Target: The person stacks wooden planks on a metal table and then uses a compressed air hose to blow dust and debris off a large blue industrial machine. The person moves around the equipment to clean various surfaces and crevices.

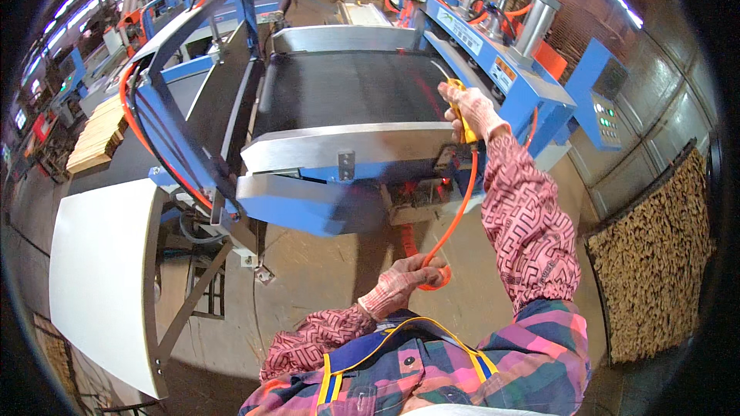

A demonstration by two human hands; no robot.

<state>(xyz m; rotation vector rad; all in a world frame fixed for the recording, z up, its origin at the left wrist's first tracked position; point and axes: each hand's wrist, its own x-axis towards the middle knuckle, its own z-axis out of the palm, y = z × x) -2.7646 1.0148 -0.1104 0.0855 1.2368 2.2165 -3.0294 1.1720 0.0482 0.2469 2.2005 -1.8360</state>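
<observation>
My right hand (479, 110), in a whitish-pink work glove, is closed round a yellow air blow gun (469, 134). Its thin, curved nozzle points up and left over the black conveyor belt (347, 92) of a blue machine. From the gun's lower end an orange air hose (463, 206) runs down to my left hand (402, 282). That hand, in a similar glove with bare fingertips, is closed on the hose low in front of my body. Some of the hose is looped beside the fingers.
A metal side rail (339, 145) borders the belt's near side. To the left stand a blue frame (173, 119) and a white-topped table (100, 262). On the right are a button panel (605, 112) and stacked wooden strips (655, 262). More strips (99, 132) lie at the left.
</observation>
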